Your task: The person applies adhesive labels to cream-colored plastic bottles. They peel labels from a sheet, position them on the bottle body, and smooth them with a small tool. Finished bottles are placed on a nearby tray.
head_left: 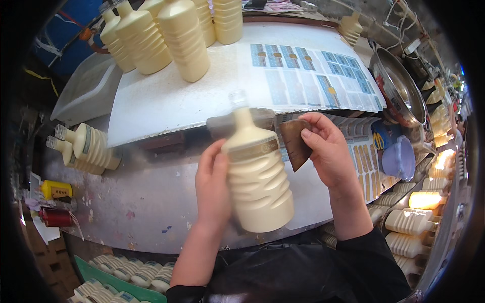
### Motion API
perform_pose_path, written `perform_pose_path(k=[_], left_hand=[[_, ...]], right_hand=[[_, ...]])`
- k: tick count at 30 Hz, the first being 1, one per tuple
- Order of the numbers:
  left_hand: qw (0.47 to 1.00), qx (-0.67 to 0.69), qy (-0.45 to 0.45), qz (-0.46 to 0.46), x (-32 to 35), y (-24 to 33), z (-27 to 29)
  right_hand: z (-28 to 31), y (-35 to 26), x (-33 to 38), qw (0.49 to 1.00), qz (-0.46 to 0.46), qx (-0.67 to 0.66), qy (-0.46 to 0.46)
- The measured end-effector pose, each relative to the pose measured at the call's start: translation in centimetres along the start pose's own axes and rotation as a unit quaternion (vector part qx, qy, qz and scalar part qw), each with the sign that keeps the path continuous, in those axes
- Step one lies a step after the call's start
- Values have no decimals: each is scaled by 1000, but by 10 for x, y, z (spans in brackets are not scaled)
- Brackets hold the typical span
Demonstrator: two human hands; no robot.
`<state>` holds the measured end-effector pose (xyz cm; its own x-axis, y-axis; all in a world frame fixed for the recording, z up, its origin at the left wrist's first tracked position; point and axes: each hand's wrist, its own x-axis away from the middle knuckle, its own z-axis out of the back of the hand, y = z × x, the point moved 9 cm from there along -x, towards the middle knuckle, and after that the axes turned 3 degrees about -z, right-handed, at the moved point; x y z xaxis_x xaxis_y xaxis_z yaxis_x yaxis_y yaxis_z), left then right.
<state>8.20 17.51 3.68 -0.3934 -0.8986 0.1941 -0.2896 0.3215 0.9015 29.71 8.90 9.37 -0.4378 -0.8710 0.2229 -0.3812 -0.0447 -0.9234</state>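
left hand (212, 184) gripping cream bottle (257, 177), table edge (151, 242) near

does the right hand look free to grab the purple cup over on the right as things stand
Probably not straight away. The right hand is pinching a brown scraper against the cream bottle that the left hand holds. The purple cup sits close by with nothing between, but the grip is taken.

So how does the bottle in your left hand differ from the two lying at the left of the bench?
The held bottle stands upright, gripped by the left hand; the two lying bottles rest on their sides, untouched. The held bottle looks blurred, the lying pair sharp. All are cream, ribbed, with a band label at the shoulder.
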Motion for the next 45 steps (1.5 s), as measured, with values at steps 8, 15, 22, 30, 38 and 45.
perform_pose_path(k=[8, 15, 22, 30, 38, 45], left_hand=[[989, -126, -69, -25, 25, 11, -30], [994, -86, -61, -22, 22, 6, -26], [997, -37, -67, -19, 21, 3, -28], [995, -25, -94, -24, 15, 0, -26], [995, -12, -96, -22, 15, 1, -28], [996, -10, -89, -12, 14, -2, -26]], right_hand=[[-6, -8, 6, 995, 38, 93, -5], [9, -5, 2, 997, 40, 72, 8], [0, -15, -3, 994, 83, 75, 5], [-21, -20, -7, 994, 100, 48, -9], [-35, -24, -8, 985, 123, 119, -24], [-40, -17, -9, 986, 125, 111, -12]])
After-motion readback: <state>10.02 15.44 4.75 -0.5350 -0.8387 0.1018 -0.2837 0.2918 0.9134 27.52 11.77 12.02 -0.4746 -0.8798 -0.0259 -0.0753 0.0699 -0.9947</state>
